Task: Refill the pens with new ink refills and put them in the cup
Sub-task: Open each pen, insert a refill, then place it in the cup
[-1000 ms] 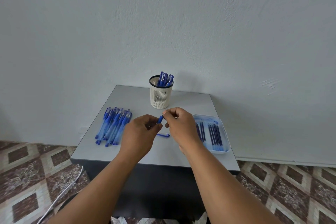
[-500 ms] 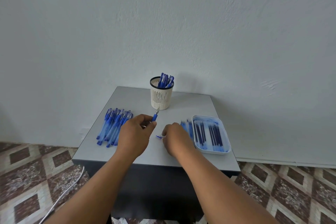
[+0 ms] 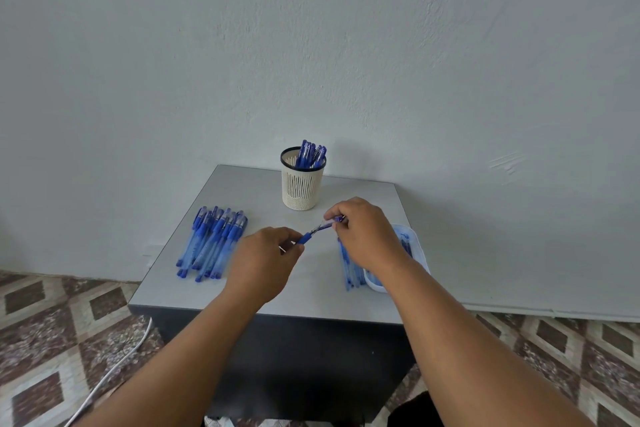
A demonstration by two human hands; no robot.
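My left hand (image 3: 265,260) grips a blue pen (image 3: 308,236) whose tip end pokes out past my fingers toward the right. My right hand (image 3: 367,232) pinches a small blue cap (image 3: 334,221) right at that tip. A cream mesh cup (image 3: 302,180) with several blue pens stands at the back of the grey table (image 3: 311,284). A pile of blue pens (image 3: 213,243) lies on the left. A white tray (image 3: 414,246) of refills sits on the right, half hidden by my right wrist.
A few loose pen parts (image 3: 349,270) lie beside the tray, under my right wrist. The table stands against a pale wall. A white cable (image 3: 114,367) runs over the patterned tile floor at the left.
My right hand went down to the table, picked up the small blue piece and rose to the pen tip. My left hand stayed gripping the pen.
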